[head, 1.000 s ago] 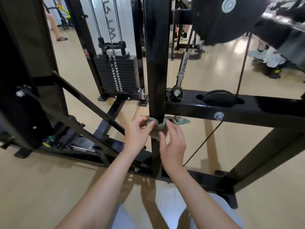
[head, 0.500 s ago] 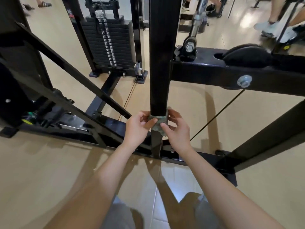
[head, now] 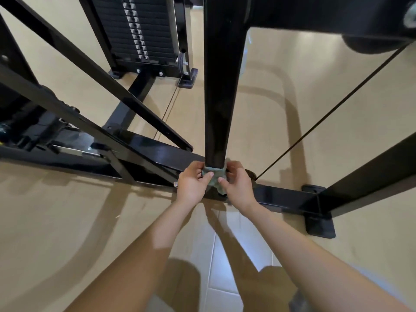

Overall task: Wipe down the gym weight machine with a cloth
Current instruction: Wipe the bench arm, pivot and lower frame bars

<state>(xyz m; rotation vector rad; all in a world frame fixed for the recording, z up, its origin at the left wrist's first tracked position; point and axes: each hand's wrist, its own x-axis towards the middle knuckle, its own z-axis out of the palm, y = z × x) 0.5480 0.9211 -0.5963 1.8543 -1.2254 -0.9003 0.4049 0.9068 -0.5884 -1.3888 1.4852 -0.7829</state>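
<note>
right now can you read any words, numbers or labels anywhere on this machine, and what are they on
No text can be read.
Weight stack: pale marks run down its plates, too blurred to read as numbers.
Upright post, base beam, cloth: no lettering visible.

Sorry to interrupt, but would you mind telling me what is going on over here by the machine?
A person is wiping down a black gym weight machine. Both the left hand and the right hand hold a grey-green cloth wrapped around the machine's upright post, right at the bottom where the post meets the base bar on the floor. The weight stack stands behind, and a thin cable runs down to the base on the right.
</note>
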